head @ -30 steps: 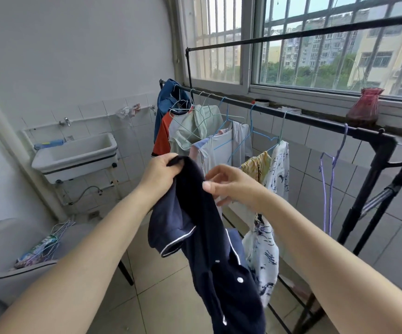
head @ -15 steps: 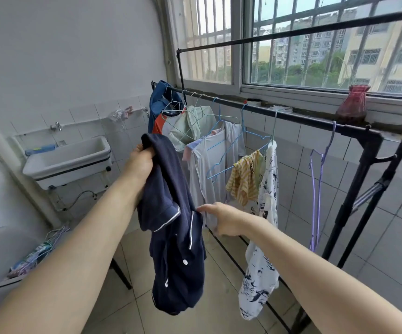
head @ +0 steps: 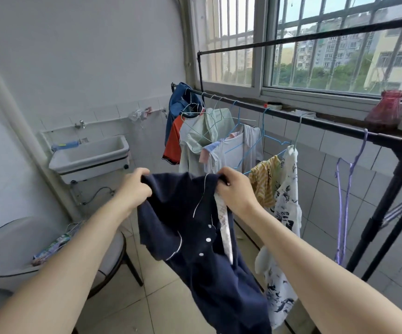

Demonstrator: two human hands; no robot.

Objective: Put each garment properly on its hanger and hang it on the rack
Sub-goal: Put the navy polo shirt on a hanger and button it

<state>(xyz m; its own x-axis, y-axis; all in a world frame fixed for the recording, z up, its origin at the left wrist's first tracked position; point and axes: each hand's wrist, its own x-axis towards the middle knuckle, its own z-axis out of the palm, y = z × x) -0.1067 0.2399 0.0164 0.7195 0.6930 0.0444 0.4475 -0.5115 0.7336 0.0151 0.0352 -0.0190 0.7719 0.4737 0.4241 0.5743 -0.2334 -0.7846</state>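
1. I see the left hand [head: 136, 186] and right hand [head: 236, 189] each with fingers curled, gripping the top edge of the navy shirt [head: 195, 237], stretched between them in mid-air, in front of the rack.
2. Shirt has white piping and white buttons; body hangs down toward the floor.
3. Behind: black rack [head: 339, 122] with several garments on wire hangers; an empty purple hanger [head: 344, 189] hangs at right.
4. Far left: wall sink [head: 86, 157].

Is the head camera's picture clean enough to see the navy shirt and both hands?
Head view: daylight from the window, no glare on the navy shirt; left hand and right hand sharp; wide-angle bends the rack bar.
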